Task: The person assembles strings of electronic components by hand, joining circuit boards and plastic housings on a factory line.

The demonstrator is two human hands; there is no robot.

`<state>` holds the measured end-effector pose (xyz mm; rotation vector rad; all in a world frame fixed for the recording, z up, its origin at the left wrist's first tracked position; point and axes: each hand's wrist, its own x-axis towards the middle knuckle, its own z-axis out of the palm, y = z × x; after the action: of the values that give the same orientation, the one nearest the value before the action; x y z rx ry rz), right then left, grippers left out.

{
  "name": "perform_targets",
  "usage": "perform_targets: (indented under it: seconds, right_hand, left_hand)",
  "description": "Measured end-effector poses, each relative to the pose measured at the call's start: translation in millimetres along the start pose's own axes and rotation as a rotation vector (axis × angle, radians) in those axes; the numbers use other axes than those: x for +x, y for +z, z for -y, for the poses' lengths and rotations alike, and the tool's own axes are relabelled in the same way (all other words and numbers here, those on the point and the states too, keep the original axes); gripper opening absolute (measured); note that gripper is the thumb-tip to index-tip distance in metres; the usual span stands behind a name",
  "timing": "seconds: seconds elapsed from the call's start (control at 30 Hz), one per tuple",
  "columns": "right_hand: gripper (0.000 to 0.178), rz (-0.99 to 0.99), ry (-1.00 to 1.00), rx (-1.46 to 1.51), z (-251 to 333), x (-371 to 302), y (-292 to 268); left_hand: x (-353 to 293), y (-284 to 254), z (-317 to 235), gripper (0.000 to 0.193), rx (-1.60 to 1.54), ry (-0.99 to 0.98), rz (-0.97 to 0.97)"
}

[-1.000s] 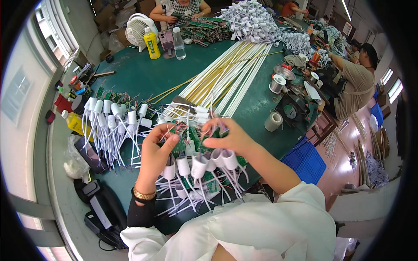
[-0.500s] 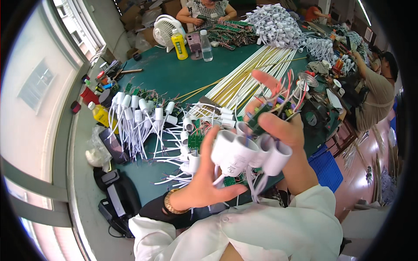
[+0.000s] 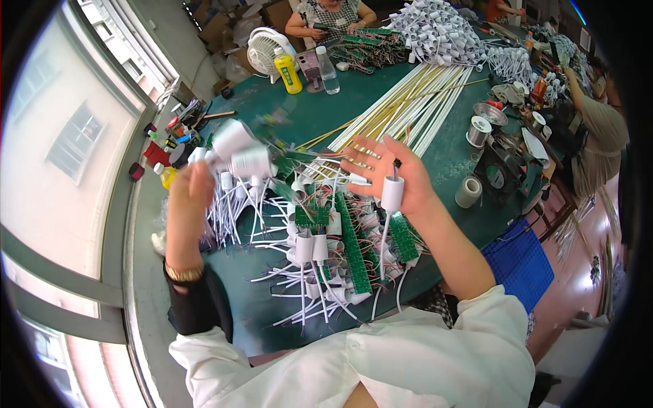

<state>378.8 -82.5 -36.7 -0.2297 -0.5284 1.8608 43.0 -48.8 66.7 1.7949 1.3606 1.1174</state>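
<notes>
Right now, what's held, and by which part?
Left hand: seemingly blurred white cylinders, gripped part unclear. Open right hand: upright cylinder before palm, hold uncertain.

Bare green table (image 3: 452, 163) flanks the rods (image 3: 415, 102); circuit boards (image 3: 353, 245) and wired sockets (image 3: 303, 246) obstruct nearer.

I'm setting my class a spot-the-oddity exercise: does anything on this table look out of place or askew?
One yellowish rod lies aslant across the bundle of rods, its end poking out on the right, while most others run roughly parallel. No spill or obvious damage shows.
</notes>
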Motion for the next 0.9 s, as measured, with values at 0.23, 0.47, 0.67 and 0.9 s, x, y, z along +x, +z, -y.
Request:
perform_targets:
  seconds: [0.23,0.47,0.67,0.9]
  right_hand:
    - [0.025,-0.082,0.074,0.316,-51,-14,-23]
    - [0.021,-0.127,-0.040,0.453,-46,-44,-28]
    - [0.025,-0.327,-0.182,0.585,-51,-16,0]
    - [0.022,-0.125,0.014,0.423,-60,109,65]
  left_hand:
    - [62,23,114,0.038,1.223,0.405,-0.326]
    - [26,61,149,0.049,1.161,0.230,-0.193]
    - [13,64,147,0.040,1.095,0.133,-0.094]
    - [15,51,151,0.040,0.893,0.103,-0.094]
